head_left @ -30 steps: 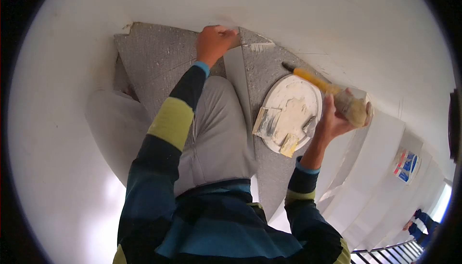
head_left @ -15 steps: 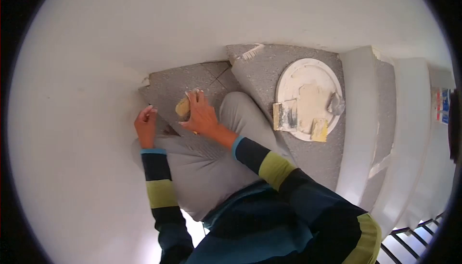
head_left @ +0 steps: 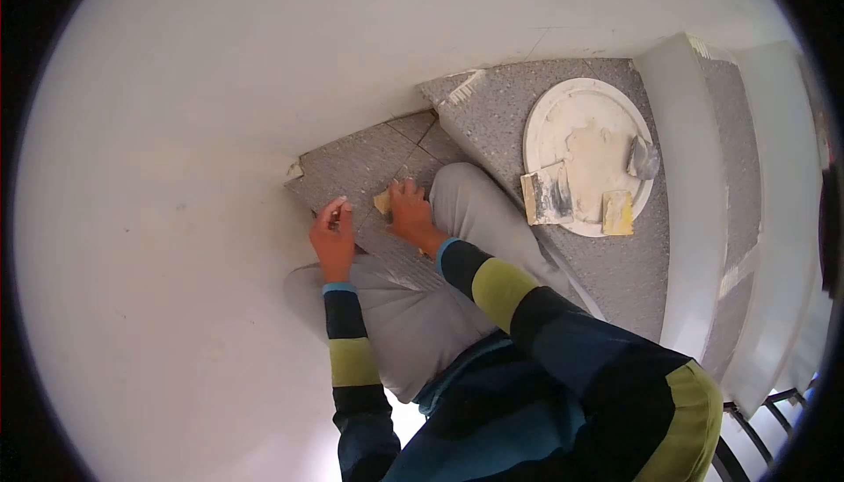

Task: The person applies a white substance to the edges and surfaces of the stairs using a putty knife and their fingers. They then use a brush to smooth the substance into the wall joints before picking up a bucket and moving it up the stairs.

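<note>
My right hand [head_left: 411, 217] is closed over a tan-yellow piece [head_left: 381, 202], low over the speckled grey stair step [head_left: 352, 162]. Part of that piece sticks out past the fingers, and its kind is not clear. Close to the step's outer corner by the wall, my left hand [head_left: 332, 240] is raised with thumb and fingertips pinched together. Whatever it may hold is too small to make out. On the step to the right lies a round white lid [head_left: 538, 126] smeared with cream-coloured paste [head_left: 591, 161].
A paste-smeared flat spreader [head_left: 547, 196], a yellow spreader [head_left: 617, 212] and a grey lump-like object [head_left: 643, 159] rest on the lid. White wall [head_left: 193, 130] curves along the steps. More stairs [head_left: 690, 183] continue at right, with dark railing bars [head_left: 747, 438] below.
The view has shifted, moving the scene rightward. My left hand has come nearer to my right hand, which stays closed over the tan-yellow piece.
</note>
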The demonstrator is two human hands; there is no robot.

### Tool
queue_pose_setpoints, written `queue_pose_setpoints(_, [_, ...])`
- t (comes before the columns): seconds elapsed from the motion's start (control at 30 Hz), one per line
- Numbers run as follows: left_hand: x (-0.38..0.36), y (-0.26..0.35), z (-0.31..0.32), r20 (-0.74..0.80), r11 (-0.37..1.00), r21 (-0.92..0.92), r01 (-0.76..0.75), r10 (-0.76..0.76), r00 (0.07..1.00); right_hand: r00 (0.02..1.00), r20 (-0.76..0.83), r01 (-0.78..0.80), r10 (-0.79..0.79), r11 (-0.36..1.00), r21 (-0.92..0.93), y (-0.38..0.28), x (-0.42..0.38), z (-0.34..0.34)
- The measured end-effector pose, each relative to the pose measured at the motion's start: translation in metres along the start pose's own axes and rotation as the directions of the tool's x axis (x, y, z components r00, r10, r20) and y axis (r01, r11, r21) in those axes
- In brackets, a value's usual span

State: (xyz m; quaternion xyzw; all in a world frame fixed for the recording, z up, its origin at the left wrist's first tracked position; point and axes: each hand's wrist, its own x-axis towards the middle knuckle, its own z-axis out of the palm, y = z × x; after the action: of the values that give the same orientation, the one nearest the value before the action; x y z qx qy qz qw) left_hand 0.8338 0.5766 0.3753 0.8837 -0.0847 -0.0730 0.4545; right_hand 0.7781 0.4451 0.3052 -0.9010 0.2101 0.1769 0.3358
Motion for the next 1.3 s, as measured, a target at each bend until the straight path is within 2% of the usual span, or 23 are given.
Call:
queue_pose_setpoints(0.1, [0.002,0.021,0.015,0.025,0.997,0.066,-0.044,0.042,0.999,1.0,-0.031,0.004,-0.003,0.999,0.05,0.007,0.003,0.011])
queue_pose_setpoints(0.17, [0.015,0.037,0.032,0.072,0.96,0.08,-0.269,0.264,0.962,1.0,-0.012,0.023,-0.023,1.0,0.001,0.01,0.005,0.018])
queue_pose_setpoints(0.23, [0.033,0.081,0.049,0.222,0.884,0.21,-0.417,0.372,0.901,0.999,-0.015,0.03,-0.03,1.0,-0.003,0.01,0.002,0.016])
queue_pose_setpoints(0.3, [0.055,0.101,0.078,0.355,0.766,0.294,-0.571,0.467,0.81,0.999,-0.02,0.035,-0.035,0.999,-0.008,0.011,0.001,0.013])
queue_pose_setpoints(0.37, [0.074,0.125,0.101,0.534,0.624,0.451,-0.638,0.384,0.753,0.999,0.006,0.05,-0.05,0.997,0.054,0.011,0.0,0.012])
queue_pose_setpoints(0.4, [0.083,0.128,0.113,0.548,0.612,0.453,-0.648,0.383,0.744,0.999,0.002,0.045,-0.045,0.996,0.072,0.007,-0.002,0.006])
queue_pose_setpoints(0.47, [0.099,0.13,0.13,0.662,0.427,0.522,-0.739,0.344,0.666,1.0,0.03,-0.006,0.001,0.983,0.185,-0.001,-0.007,-0.012])
queue_pose_setpoints(0.5, [0.105,0.134,0.132,0.665,0.421,0.523,-0.741,0.343,0.664,1.0,0.027,-0.006,0.0,0.981,0.191,-0.006,-0.017,-0.03])
queue_pose_setpoints(0.57, [0.112,0.142,0.133,0.76,0.315,0.539,-0.781,0.216,0.613,0.993,-0.112,0.026,0.027,0.895,0.445,-0.013,-0.048,-0.071])
queue_pose_setpoints(0.6, [0.115,0.141,0.132,0.765,0.315,0.537,-0.783,0.211,0.609,0.994,-0.108,0.02,0.032,0.893,0.45,-0.014,-0.063,-0.083])
queue_pose_setpoints(0.67, [0.121,0.14,0.13,0.775,0.385,0.492,-0.78,0.214,0.595,0.971,-0.235,0.118,0.035,0.789,0.603,-0.01,-0.091,-0.108])
queue_pose_setpoints(0.73, [0.127,0.131,0.133,0.768,0.418,0.481,-0.771,0.223,0.6,0.86,-0.504,0.306,-0.083,0.874,0.377,0.001,-0.125,-0.144])
queue_pose_setpoints(0.77, [0.128,0.125,0.135,0.769,0.439,0.467,-0.767,0.226,0.598,0.831,-0.546,0.308,-0.111,0.907,0.286,0.009,-0.137,-0.174])
queue_pose_setpoints(0.83, [0.127,0.126,0.135,0.756,0.461,0.47,-0.753,0.229,0.613,0.742,-0.666,0.38,-0.075,0.865,0.326,0.036,-0.139,-0.198])
queue_pose_setpoints(0.9, [0.125,0.126,0.134,0.74,0.479,0.477,-0.737,0.233,0.631,0.534,-0.844,0.457,-0.059,0.86,0.229,0.056,-0.122,-0.215])
queue_pose_setpoints(0.93, [0.123,0.125,0.133,0.729,0.502,0.466,-0.729,0.249,0.638,0.374,-0.914,0.414,-0.158,0.91,0.012,0.059,-0.111,-0.226])
queue_pose_setpoints(0.97, [0.122,0.125,0.133,0.717,0.524,0.454,-0.721,0.266,0.645,0.383,-0.906,0.426,-0.18,0.905,0.001,0.06,-0.1,-0.231])
queue_pose_setpoints(1.03, [0.123,0.121,0.135,0.697,0.534,0.469,-0.703,0.265,0.666,0.241,-0.931,0.36,-0.273,0.916,-0.175,0.062,-0.077,-0.236])
queue_pose_setpoints(1.07, [0.122,0.119,0.138,0.694,0.531,0.475,-0.702,0.264,0.669,0.183,-0.946,0.442,-0.267,0.882,-0.163,0.064,-0.059,-0.232])
queue_pose_setpoints(1.1, [0.12,0.118,0.138,0.69,0.547,0.473,-0.691,0.257,0.677,0.197,-0.94,0.444,-0.279,0.88,-0.168,0.067,-0.046,-0.231])
queue_pose_setpoints(1.17, [0.121,0.117,0.137,0.663,0.537,0.463,-0.705,0.317,0.678,0.113,-0.936,0.363,-0.334,0.891,-0.274,0.067,-0.028,-0.231])
queue_pose_setpoints(1.2, [0.121,0.115,0.138,0.655,0.551,0.467,-0.691,0.309,0.69,0.129,-0.925,0.3,-0.358,0.903,-0.308,0.063,-0.025,-0.234])
queue_pose_setpoints(1.3, [0.123,0.108,0.141,0.636,0.581,0.427,-0.693,0.351,0.687,0.101,-0.905,0.358,-0.413,0.864,-0.354,0.066,-0.012,-0.232])
